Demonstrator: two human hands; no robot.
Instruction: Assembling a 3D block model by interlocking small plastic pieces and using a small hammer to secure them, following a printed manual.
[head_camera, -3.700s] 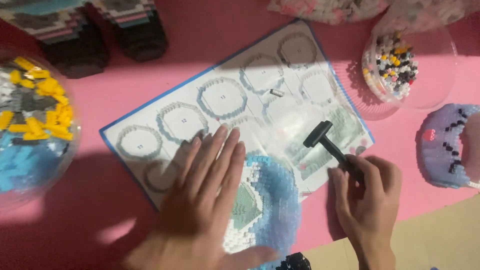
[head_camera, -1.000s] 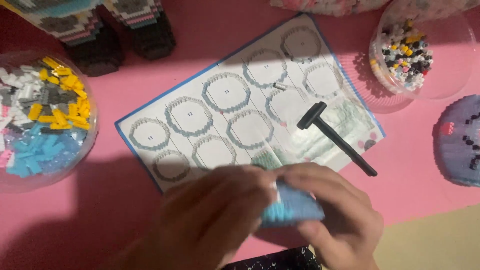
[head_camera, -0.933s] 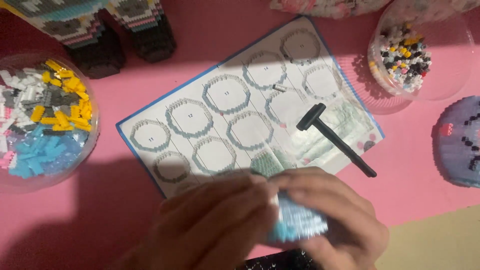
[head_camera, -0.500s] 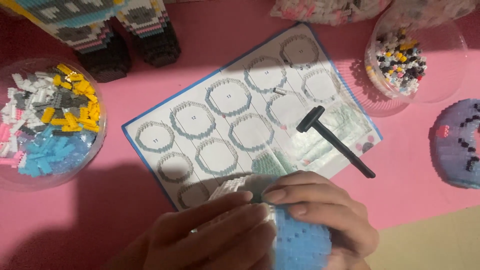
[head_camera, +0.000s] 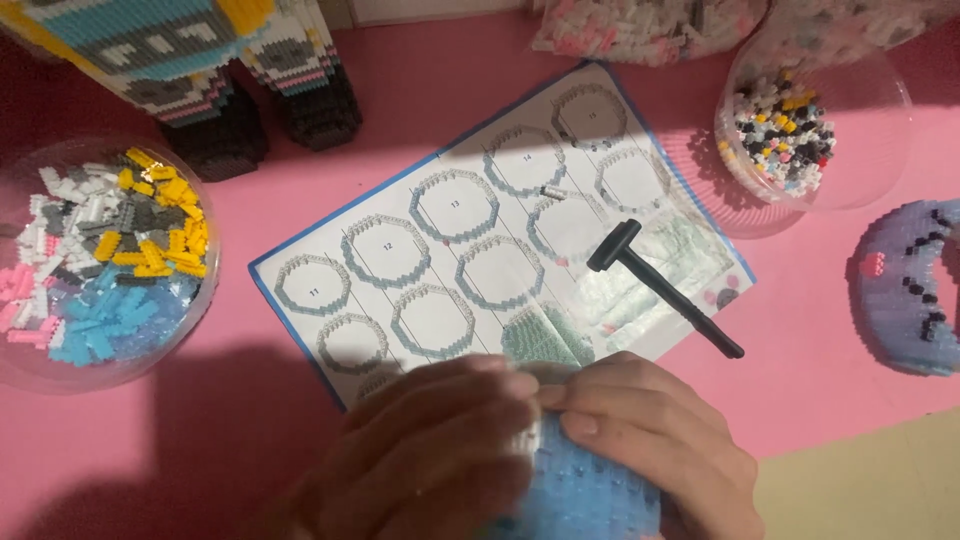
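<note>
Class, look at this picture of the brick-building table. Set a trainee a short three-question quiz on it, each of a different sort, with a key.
1. True or false: the black hammer lies on the instruction sheet.
2. Which hand touches the pale blue brick piece? A left only, B right only, C both.
3. Fill in: the tub of mixed bricks stands at the sheet's ___ side in the picture.

Key: 1 true. 2 C: left hand and right hand both clasp it. 3 left.

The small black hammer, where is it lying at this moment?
In the head view, the small black hammer lies right of centre on the instruction sheet, above the right hand and below the clear bowl of beads.
</note>
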